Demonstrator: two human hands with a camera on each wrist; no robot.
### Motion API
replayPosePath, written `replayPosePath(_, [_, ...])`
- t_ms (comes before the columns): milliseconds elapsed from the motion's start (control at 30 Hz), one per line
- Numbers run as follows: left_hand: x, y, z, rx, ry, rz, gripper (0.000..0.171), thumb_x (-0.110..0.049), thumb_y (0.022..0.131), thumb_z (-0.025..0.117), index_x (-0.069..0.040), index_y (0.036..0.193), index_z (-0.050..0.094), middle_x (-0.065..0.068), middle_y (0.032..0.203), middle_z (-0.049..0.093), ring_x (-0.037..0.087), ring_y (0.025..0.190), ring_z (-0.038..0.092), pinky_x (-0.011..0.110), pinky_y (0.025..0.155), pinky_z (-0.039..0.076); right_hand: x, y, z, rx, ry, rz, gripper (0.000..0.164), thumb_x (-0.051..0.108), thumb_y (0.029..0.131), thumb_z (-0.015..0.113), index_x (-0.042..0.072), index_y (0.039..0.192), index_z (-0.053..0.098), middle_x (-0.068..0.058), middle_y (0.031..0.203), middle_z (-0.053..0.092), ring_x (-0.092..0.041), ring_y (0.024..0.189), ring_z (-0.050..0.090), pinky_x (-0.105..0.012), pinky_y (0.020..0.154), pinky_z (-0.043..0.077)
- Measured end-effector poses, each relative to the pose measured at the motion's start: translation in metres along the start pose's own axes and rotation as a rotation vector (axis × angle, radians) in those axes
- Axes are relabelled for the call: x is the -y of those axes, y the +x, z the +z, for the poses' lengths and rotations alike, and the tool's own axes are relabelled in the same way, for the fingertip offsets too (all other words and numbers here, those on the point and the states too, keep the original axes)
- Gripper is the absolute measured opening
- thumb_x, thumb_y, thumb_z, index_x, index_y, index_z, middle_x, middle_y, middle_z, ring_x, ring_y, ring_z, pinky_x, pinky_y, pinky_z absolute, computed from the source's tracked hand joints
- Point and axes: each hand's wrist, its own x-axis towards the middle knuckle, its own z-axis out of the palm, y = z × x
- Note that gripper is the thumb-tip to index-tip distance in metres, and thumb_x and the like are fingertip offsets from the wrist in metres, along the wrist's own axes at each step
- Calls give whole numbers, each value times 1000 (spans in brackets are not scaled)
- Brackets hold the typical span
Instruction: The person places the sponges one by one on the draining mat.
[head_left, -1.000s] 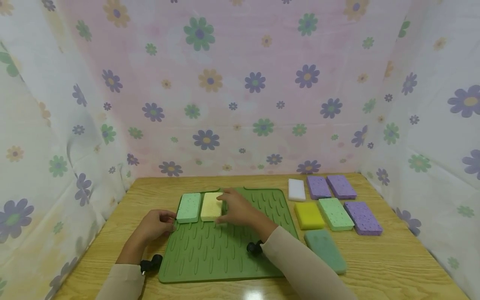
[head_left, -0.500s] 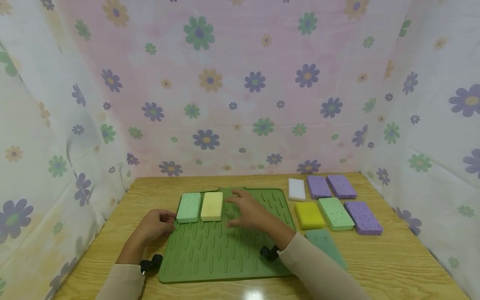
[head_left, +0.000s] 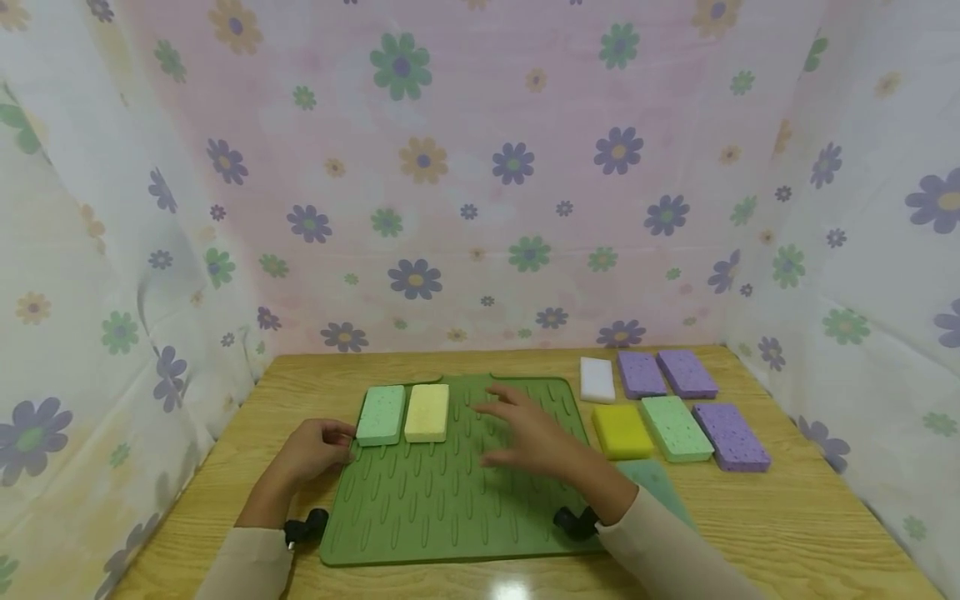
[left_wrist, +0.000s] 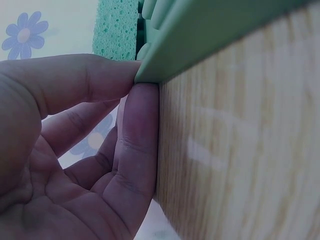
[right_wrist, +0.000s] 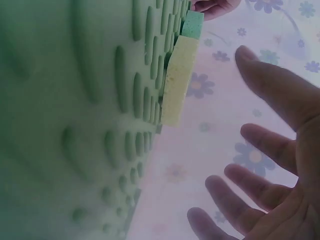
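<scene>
A ridged green drying mat [head_left: 420, 517] lies on the table. On its far left part, a pale green sponge [head_left: 381, 414] and a pale yellow sponge [head_left: 427, 413] sit side by side. My left hand [head_left: 315, 454] is at the mat's left edge beside the green sponge; in the left wrist view its thumb [left_wrist: 95, 75] and index finger pinch the mat's rim. Over the right half of the mat hovers my right hand [head_left: 536, 437], fingers spread and holding nothing. It is to the right of the yellow sponge, apart from it.
Right of the mat lie a white sponge [head_left: 597, 380], a bright yellow sponge [head_left: 622, 432], another light green sponge [head_left: 677, 428], and purple sponges [head_left: 731, 437]. A grey-green sponge [head_left: 656, 483] is partly hidden behind the right forearm. A flowered curtain [head_left: 480, 167] encloses the table.
My right hand has let go of the pale yellow sponge and drawn away to the right, leaving it beside the green one. The left hand stays at the mat's edge.
</scene>
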Motion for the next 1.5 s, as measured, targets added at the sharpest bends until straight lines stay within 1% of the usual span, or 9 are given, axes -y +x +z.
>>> replayPosePath(200, [1,-1,0,-1,-3,2,40,-2,91,73,5,130,67,17,112,66,21,93,65,37,75,61,-5,-16,-11,-7,1,-32,75,40,81,89,23,148,58,-4,164,37,-33,147,42,-56,110,47])
replayPosePath(400, [-2,-3,-1,0,3,16,41,-3,91,74,5,130,66,19,114,66,22,95,66,38,76,62,-14,-34,-24,8,19,-16,78,41,81,89,30,149,55,0,166,34,-32,149,40,-56,108,49])
replayPosePath(667, [-1,-3,-1,-3,2,15,40,-2,91,74,5,129,67,18,114,66,22,94,66,37,75,62,-38,-57,-43,5,41,9,83,41,77,92,34,150,53,-2,166,35,-37,149,40,-60,107,48])
replayPosePath(800, [0,-3,-1,2,-5,15,39,-2,91,73,4,129,67,17,114,66,21,95,66,37,76,62,-54,-67,-46,-1,60,15,84,45,77,91,35,151,52,-2,166,34,-39,150,37,-61,107,48])
replayPosePath(933, [0,-3,-1,1,-7,12,39,-2,91,73,4,129,67,17,114,66,22,95,66,38,77,62,-69,-75,-47,-15,91,27,82,46,77,90,37,149,53,-2,165,37,-40,148,40,-62,104,49])
replayPosePath(1100, [-1,-4,0,8,-17,8,40,-3,91,73,4,130,67,18,115,65,22,97,66,38,78,62,-87,-88,-52,-16,113,67,77,44,77,91,36,146,56,-4,159,43,-40,143,46,-63,102,50])
replayPosePath(1300, [-2,-4,0,12,-18,2,40,-3,91,73,4,130,67,19,115,65,24,97,66,37,78,62,-102,-103,-64,-21,147,81,74,45,77,90,32,143,59,-5,157,48,-45,147,38,-68,104,46])
replayPosePath(1400, [-1,-2,-1,3,-21,-4,40,-3,91,73,3,130,67,18,114,65,23,97,67,37,78,62,-107,-110,-72,-13,162,67,71,44,78,90,27,141,61,-1,149,55,-39,142,47,-64,103,49])
replayPosePath(1500, [1,-1,-1,6,-24,-2,40,-3,91,73,3,130,67,18,114,65,23,97,67,37,78,62,-112,-117,-80,22,168,51,67,43,80,89,23,139,62,3,140,60,-31,129,57,-54,97,55])
